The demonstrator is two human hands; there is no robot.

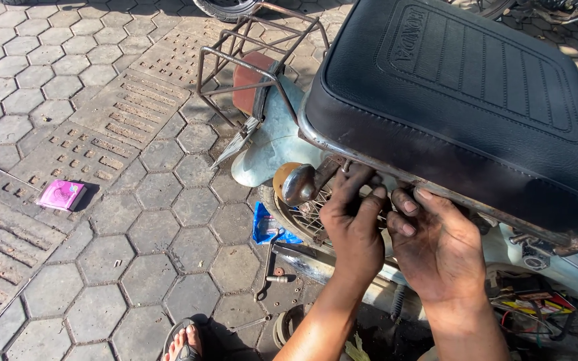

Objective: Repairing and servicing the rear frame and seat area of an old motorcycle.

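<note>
Both hands' fingers curl loosely: left hand (352,224) and right hand (436,244) touching the seat rail (396,175).

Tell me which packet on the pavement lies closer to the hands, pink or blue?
The blue packet. It lies under the rear wheel, just left of the left hand. The pink packet sits far off on the grooved paving near the picture's left edge.

I see a pink flat box (61,194) on the grey hexagonal paving (28,73), well apart from the bike. Blue plastic bag (267,227) lies by the rear wheel. A wrench (267,267) rests on the ground near it. Rusty rear rack (255,47) sticks out at the back. Sandalled foot (183,342) at the bottom edge. Exposed wiring (536,307) at lower right.
</note>
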